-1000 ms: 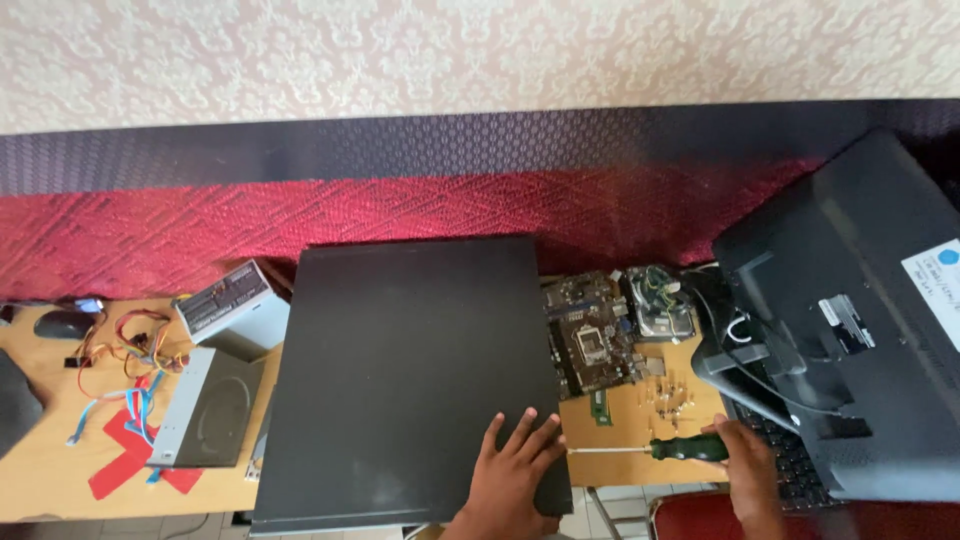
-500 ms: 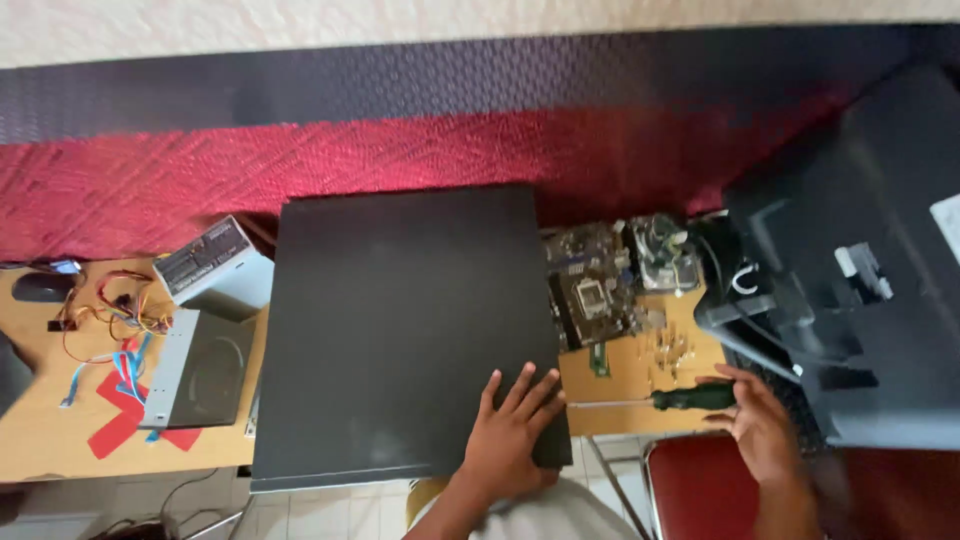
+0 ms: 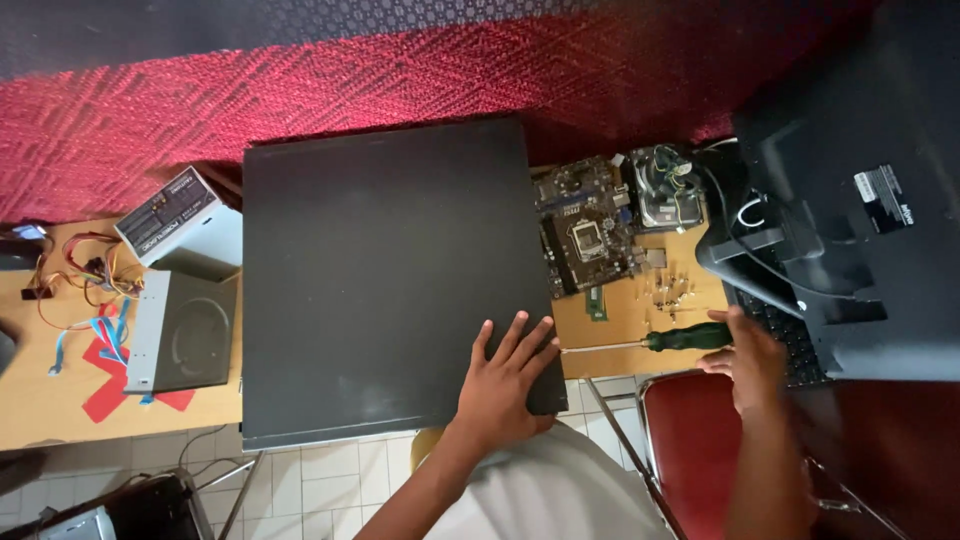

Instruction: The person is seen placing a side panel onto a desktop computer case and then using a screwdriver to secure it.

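Left hand point(image 3: 505, 385) flat on matte black panel point(image 3: 385, 280) (probably metal).

Left hand point(image 3: 510, 385) flat on black case panel point(image 3: 385, 280); right hand point(image 3: 750, 360) touching green-handled screwdriver point(image 3: 650, 342) on table point(image 3: 40, 400); motherboard point(image 3: 590, 235) beside panel.

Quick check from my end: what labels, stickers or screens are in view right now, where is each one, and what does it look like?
Power supply label: far left on the silver box, a pale rectangle with dark print, tilted.
Monitor sticker: right side, on the black back of the monitor, a small dark rectangle with pale marks.
The monitor shows its back only; no lit screen is visible.
No packages or signs in view.
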